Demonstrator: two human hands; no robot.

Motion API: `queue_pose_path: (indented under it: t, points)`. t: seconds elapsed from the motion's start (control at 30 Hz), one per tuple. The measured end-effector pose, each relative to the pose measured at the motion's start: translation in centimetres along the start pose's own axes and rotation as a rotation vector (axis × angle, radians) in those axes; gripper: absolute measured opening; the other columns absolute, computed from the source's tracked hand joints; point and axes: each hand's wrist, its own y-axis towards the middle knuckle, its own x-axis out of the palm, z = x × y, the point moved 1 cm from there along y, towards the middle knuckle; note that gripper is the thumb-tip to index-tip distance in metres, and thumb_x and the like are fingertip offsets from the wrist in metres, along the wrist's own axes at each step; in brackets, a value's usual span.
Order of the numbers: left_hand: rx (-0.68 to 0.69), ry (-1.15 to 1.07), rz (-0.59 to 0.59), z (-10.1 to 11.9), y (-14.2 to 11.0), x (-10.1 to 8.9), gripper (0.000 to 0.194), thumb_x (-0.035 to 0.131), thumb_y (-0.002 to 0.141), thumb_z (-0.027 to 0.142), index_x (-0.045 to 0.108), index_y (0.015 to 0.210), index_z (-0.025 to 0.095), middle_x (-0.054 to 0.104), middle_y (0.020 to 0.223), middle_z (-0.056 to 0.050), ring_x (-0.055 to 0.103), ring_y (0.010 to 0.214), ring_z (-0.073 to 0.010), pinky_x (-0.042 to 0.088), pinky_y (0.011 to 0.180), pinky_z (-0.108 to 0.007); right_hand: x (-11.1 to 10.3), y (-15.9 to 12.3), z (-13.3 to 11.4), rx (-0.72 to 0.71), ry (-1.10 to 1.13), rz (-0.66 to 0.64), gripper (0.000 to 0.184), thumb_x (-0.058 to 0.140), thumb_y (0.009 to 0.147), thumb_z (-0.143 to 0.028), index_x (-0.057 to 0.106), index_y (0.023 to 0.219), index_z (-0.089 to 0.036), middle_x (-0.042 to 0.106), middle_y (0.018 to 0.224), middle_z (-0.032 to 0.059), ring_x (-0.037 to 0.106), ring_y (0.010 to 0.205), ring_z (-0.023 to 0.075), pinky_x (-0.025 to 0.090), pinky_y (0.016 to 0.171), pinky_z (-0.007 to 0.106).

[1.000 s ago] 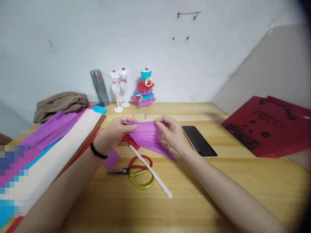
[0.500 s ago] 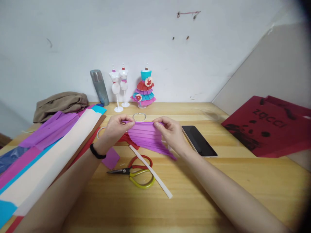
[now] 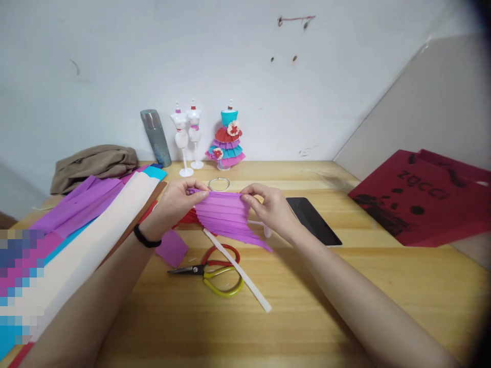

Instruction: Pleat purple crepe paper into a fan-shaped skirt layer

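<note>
A purple piece of pleated crepe paper [image 3: 224, 213] is stretched by its top edge between my two hands. My left hand [image 3: 178, 202] pinches its upper left corner, thumb on top. At the upper right, my right hand [image 3: 268, 207] grips the same edge between thumb and fingers. The lower pleats fan out and hang above the table. Below the paper lie scissors [image 3: 209, 271] with one red and one yellow handle, and a narrow white strip [image 3: 240, 273] rests across them. A small purple scrap [image 3: 172, 249] sits beside my left wrist, and red paper [image 3: 187, 216] shows partly behind the pleats.
Crepe paper sheets [image 3: 103, 225] are heaped at left beside brown cloth [image 3: 94, 166]. Along the wall stand a flask [image 3: 156, 140], two white mini mannequins [image 3: 182, 138] and a dressed one [image 3: 226, 145]. A metal ring [image 3: 219, 184], a black-screened phone [image 3: 316, 222] and a red bag [image 3: 418, 199] are also there.
My left hand has shifted slightly left, and the purple pleated paper has moved a little left with it. Both hands keep their pinch. The whole view has shifted slightly.
</note>
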Motion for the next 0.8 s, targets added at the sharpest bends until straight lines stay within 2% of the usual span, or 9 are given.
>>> queue_pose_path:
  t: [0.17, 0.37, 0.43, 0.5, 0.57, 0.67, 0.8]
  points:
    - [0.059, 0.084, -0.01, -0.1, -0.1, 0.3, 0.008, 0.065, 0.071, 0.025, 0.066, 0.066, 0.018, 0.065, 0.066, 0.001, 0.056, 0.064, -0.0143, 0.042, 0.063, -0.024, 0.2, -0.1, 0.1, -0.111, -0.082, -0.006, 0.015, 0.053, 0.079, -0.021, 0.067, 0.086, -0.02, 0.07, 0.089, 0.0077, 0.064, 0.086, 0.0236, 0.046, 0.08, 0.036]
    - [0.248, 0.239, -0.031, 0.3, -0.5, 0.8, 0.009, 0.061, 0.075, 0.023, 0.066, 0.071, 0.018, 0.068, 0.069, 0.001, 0.059, 0.066, -0.0138, 0.043, 0.064, -0.024, 0.8, -0.7, -0.6, -0.097, -0.045, -0.065, 0.023, 0.06, 0.083, -0.031, 0.067, 0.102, -0.02, 0.072, 0.102, 0.0075, 0.065, 0.093, 0.0223, 0.047, 0.081, 0.034]
    - [0.314, 0.265, -0.044, 0.4, -0.7, 1.0, 0.009, 0.06, 0.076, 0.023, 0.066, 0.072, 0.017, 0.069, 0.071, 0.001, 0.06, 0.068, -0.0138, 0.044, 0.067, -0.024, 0.9, -0.9, -0.9, -0.083, -0.04, -0.077, 0.019, 0.059, 0.084, -0.029, 0.068, 0.098, -0.019, 0.072, 0.097, 0.0063, 0.066, 0.088, 0.0206, 0.047, 0.078, 0.031]
    - [0.347, 0.272, -0.051, 0.4, -0.8, 1.2, 0.01, 0.06, 0.077, 0.022, 0.066, 0.072, 0.017, 0.07, 0.072, 0.0, 0.061, 0.069, -0.0136, 0.044, 0.067, -0.024, 1.0, -0.9, -1.0, -0.074, -0.044, -0.087, 0.013, 0.057, 0.084, -0.025, 0.069, 0.086, -0.019, 0.072, 0.084, 0.0038, 0.065, 0.077, 0.018, 0.046, 0.072, 0.029]
    - [0.342, 0.273, -0.056, 0.3, -0.7, 1.3, 0.01, 0.059, 0.077, 0.022, 0.066, 0.071, 0.017, 0.069, 0.07, 0.0, 0.061, 0.068, -0.0132, 0.044, 0.066, -0.023, 1.0, -0.8, -0.9, -0.08, -0.033, -0.095, 0.016, 0.054, 0.084, -0.021, 0.068, 0.077, -0.019, 0.071, 0.074, 0.002, 0.063, 0.069, 0.0161, 0.045, 0.067, 0.027]
    - [0.279, 0.248, -0.063, 0.1, -0.5, 1.1, 0.009, 0.059, 0.075, 0.022, 0.065, 0.07, 0.017, 0.067, 0.068, 0.001, 0.059, 0.065, -0.0123, 0.043, 0.062, -0.023, 0.8, -0.6, -0.8, -0.086, 0.017, -0.096, 0.017, 0.053, 0.084, -0.019, 0.069, 0.077, -0.019, 0.072, 0.076, 0.0016, 0.064, 0.071, 0.0162, 0.045, 0.067, 0.027]
    - [0.155, 0.17, -0.05, -0.1, -0.2, 0.6, 0.011, 0.06, 0.074, 0.025, 0.064, 0.07, 0.016, 0.063, 0.065, 0.002, 0.054, 0.06, -0.0108, 0.041, 0.057, -0.022, 0.3, -0.5, -0.9, -0.017, 0.026, -0.084, 0.016, 0.056, 0.082, -0.024, 0.067, 0.071, -0.019, 0.071, 0.073, 0.0014, 0.064, 0.067, 0.0166, 0.044, 0.064, 0.027]
